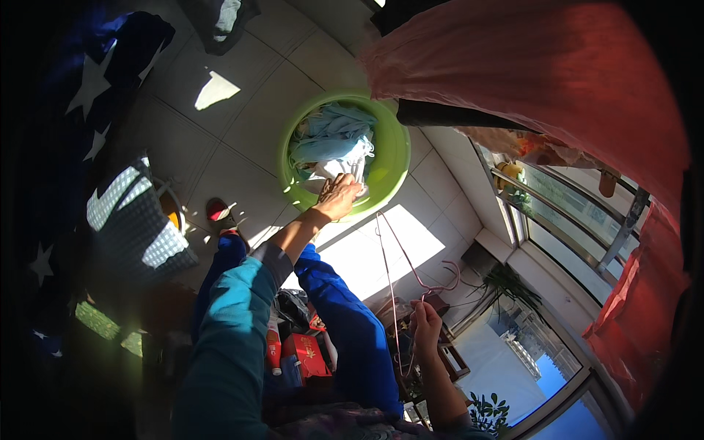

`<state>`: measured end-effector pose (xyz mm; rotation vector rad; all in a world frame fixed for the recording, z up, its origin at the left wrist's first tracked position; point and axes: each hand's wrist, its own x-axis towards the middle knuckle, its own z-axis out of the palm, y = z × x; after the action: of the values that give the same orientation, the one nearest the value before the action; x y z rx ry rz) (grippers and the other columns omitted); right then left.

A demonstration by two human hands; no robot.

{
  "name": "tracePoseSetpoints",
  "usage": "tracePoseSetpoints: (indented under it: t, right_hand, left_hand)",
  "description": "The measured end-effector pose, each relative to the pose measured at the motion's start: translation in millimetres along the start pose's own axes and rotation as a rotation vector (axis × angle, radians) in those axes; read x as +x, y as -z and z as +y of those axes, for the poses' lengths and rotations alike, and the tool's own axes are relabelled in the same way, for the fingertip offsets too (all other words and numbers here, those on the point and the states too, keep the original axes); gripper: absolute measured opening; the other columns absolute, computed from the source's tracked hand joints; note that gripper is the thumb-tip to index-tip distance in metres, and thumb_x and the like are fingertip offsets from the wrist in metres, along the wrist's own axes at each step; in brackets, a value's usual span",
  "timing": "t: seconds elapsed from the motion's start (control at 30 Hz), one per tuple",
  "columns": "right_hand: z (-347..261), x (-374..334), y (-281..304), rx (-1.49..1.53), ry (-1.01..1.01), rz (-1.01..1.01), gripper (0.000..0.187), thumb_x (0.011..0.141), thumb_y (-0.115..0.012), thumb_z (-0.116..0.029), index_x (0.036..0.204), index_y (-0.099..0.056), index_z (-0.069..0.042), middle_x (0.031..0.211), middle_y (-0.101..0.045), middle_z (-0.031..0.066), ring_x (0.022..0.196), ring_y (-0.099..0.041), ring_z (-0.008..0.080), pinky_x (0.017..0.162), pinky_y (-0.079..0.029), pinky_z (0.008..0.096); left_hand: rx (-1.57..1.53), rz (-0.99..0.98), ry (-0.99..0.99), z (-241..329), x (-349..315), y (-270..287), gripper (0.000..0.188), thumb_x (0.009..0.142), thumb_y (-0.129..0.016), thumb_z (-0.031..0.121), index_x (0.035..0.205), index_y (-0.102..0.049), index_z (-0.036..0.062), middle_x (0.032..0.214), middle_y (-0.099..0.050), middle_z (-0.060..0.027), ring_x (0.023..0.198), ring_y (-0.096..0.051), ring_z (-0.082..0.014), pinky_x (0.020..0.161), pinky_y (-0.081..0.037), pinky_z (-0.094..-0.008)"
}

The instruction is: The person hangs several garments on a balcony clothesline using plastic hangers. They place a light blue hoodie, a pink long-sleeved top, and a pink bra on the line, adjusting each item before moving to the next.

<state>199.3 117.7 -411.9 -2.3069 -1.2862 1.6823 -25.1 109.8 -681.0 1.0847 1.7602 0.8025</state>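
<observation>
A round light-green basin (400, 150) stands on the tiled floor in front of me. Inside it lie a heap of pale blue cloth (334, 130) and a white cloth (346, 164) nearer to me. My left hand (339, 198) reaches over the basin's near rim, its fingers bent and closed on the white cloth; the fingertips are partly hidden. Off to the right, apart from the basin, my right hand (425, 326) pinches a thin pink clothes hanger (455, 277) just by its hook. The hanger's long loop tilts up and left, and no garment hangs on it.
A large red cloth (528, 59) hangs at upper right, in front of a railed window (568, 209). Dark blue fabric with white stars (92, 84) hangs at left, near a checked cloth (132, 213). A red box (306, 356) and bags crowd the floor by my legs.
</observation>
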Motion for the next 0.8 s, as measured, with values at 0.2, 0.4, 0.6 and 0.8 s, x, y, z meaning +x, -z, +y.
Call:
tracePoseSetpoints:
  t: [0.2, 0.4, 0.6, 0.8]
  right_hand:
    - [-44.3, -60.3, 38.3, 0.002, 0.132, 0.042, 0.022, 0.091, -0.048, -0.023, 0.091, -0.058, -0.003, 0.054, -0.037, -0.0061, 0.043, -0.028, 0.002, 0.038, -0.019, 0.0194]
    - [-107.9, -162.6, 87.2, -0.044, 0.309, 0.013, 0.019, 0.09, -0.049, -0.019, 0.09, -0.06, -0.003, 0.056, -0.038, -0.006, 0.048, -0.031, 0.0015, 0.042, -0.023, 0.0193]
    - [-174.7, -275.1, 125.6, -0.266, 0.801, -0.027, 0.016, 0.084, -0.057, -0.014, 0.089, -0.06, 0.001, 0.062, -0.05, -0.0018, 0.056, -0.043, 0.0038, 0.051, -0.033, 0.0189]
    - [-232.6, -354.0, 101.6, 0.061, 1.156, -0.301, 0.015, 0.074, -0.066, 0.0, 0.08, -0.053, 0.0, 0.068, -0.048, -0.0017, 0.057, -0.042, 0.0049, 0.049, -0.033, 0.0179]
  left_hand:
    - [-0.793, 0.029, 0.084, 163.5, -62.2, 119.0, 0.008, 0.088, -0.044, 0.015, 0.088, -0.043, 0.0062, 0.068, -0.053, -0.0081, 0.065, -0.055, -0.0208, 0.058, -0.041, -0.0333]
    - [-1.609, 0.061, -0.055, 310.8, -167.7, 273.0, 0.017, 0.094, -0.039, 0.02, 0.101, -0.046, 0.0057, 0.095, -0.052, -0.0035, 0.087, -0.05, -0.009, 0.078, -0.042, -0.0261]
    - [-1.481, 0.232, -0.245, 447.1, -255.2, 365.8, 0.019, 0.092, -0.042, 0.019, 0.103, -0.048, 0.004, 0.098, -0.055, -0.0057, 0.091, -0.054, -0.0124, 0.081, -0.044, -0.0276]
    - [-1.361, 0.354, -0.392, 539.1, -331.1, 407.1, 0.018, 0.092, -0.044, 0.018, 0.103, -0.046, 0.0037, 0.095, -0.055, -0.0056, 0.087, -0.055, -0.0131, 0.079, -0.046, -0.0283]
